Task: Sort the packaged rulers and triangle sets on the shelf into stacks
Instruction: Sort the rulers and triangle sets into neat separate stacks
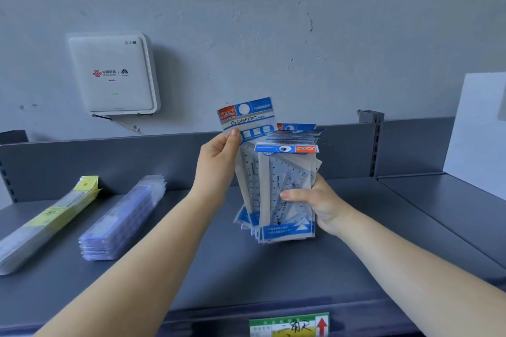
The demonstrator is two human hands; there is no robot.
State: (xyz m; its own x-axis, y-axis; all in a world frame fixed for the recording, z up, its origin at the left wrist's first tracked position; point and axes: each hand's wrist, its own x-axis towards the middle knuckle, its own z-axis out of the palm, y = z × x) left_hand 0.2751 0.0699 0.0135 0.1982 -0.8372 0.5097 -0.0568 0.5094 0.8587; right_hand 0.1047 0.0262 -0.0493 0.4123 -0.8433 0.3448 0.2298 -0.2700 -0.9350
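A bundle of triangle sets [286, 194] in clear packets with blue-and-white headers stood upright above the grey shelf [219, 268], one packet [246, 120] marked "GEOMETRIC" raised higher at the left. Well to the left, a stack of blue-edged rulers [123, 219] and a stack of yellow-tagged rulers [46, 224] lay flat, side by side, angled alike.

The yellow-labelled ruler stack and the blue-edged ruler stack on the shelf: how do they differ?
The yellow-labelled ruler stack sits farther left, looks longer and carries yellow header cards. The blue-edged ruler stack lies to its right, looks shorter and shows clear sleeves with blue trim. Both lie flat on the shelf, angled alike, untouched by either hand.
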